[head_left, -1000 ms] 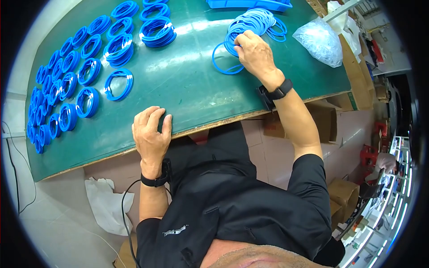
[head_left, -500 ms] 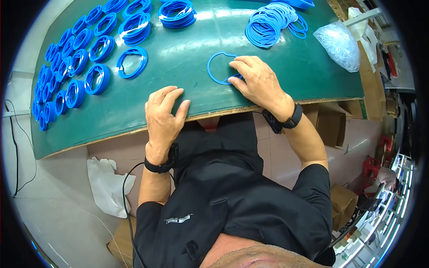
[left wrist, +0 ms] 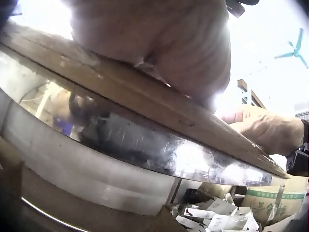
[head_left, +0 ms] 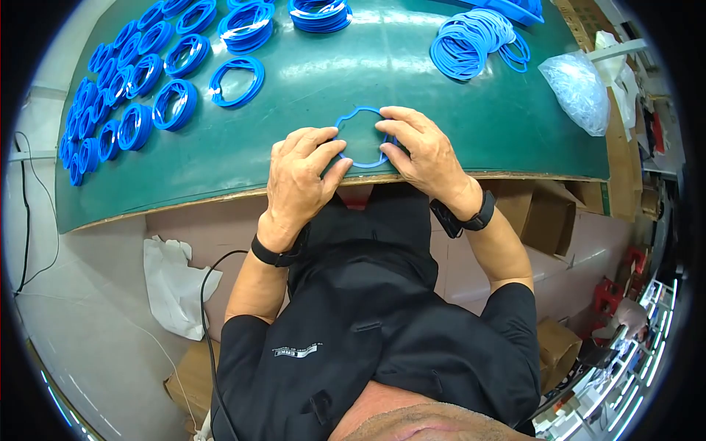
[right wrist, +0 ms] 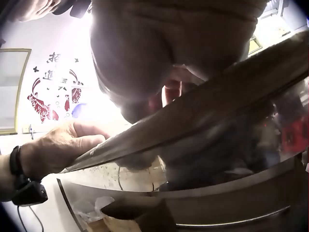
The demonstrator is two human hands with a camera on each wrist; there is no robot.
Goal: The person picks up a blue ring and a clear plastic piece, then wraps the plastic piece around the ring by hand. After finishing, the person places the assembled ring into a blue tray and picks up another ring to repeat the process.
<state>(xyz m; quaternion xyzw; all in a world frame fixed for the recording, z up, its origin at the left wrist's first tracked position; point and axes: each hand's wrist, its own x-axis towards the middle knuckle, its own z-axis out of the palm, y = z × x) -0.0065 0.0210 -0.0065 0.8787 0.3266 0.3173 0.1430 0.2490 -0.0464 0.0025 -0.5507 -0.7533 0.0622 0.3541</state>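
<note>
A thin blue rubber ring (head_left: 365, 165) lies near the front edge of the green table, its outline bent wavy at the far side. My left hand (head_left: 303, 173) holds its left side, fingertips and thumb at the rim. On the opposite side my right hand (head_left: 428, 153) pinches it between thumb and fingers. Farther back on the right is a fanned heap of similar blue rings (head_left: 463, 51). In the wrist views the palms show large and dark over the table edge, and the ring is hidden there.
Bundles of blue rings (head_left: 175, 105) stand in rows across the table's left. A blue tray (head_left: 515, 10) is at the back right, near a clear plastic bag (head_left: 576, 92). The table's wooden front edge (head_left: 243, 194) runs beneath the wrists. Cardboard boxes (head_left: 548, 220) sit below.
My right hand has drawn one ring from the heap toward the front edge. My left hand has moved right from its resting place to the ring's left side. The head view has shifted.
</note>
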